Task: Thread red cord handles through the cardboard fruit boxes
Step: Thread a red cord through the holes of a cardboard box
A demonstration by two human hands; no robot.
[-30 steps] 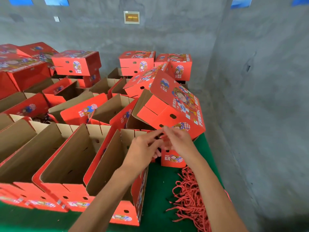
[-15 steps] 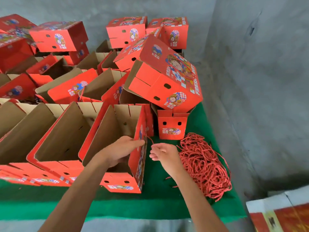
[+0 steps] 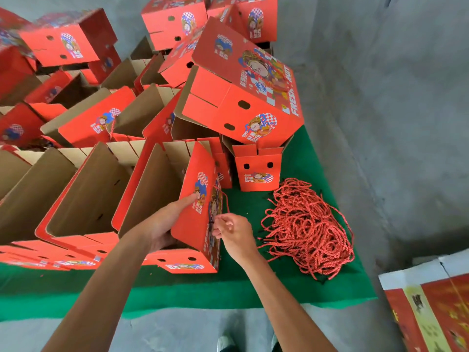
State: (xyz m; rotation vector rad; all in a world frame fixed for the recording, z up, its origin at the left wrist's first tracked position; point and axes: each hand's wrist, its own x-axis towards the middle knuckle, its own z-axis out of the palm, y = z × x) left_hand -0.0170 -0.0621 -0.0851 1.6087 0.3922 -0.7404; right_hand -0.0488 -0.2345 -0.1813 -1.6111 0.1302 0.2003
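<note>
Two hands work at the nearest open fruit box, which stands on the green mat at the front of a row of open boxes. The left hand reaches over the rim, thumb pressed flat on the printed outer wall and fingers hidden inside, bracing the panel. The right hand pinches the end of a red cord at the wall's lower handle hole; the rest of the cord loops up the panel toward the upper hole. The risk, as I judge it, is the cord tip missing or fraying at the small hole, or the thin wall buckling if the brace slackens. A hard tug could also pull the other end free. The spare cord pile lies just beside and could snag the wrist.
</note>
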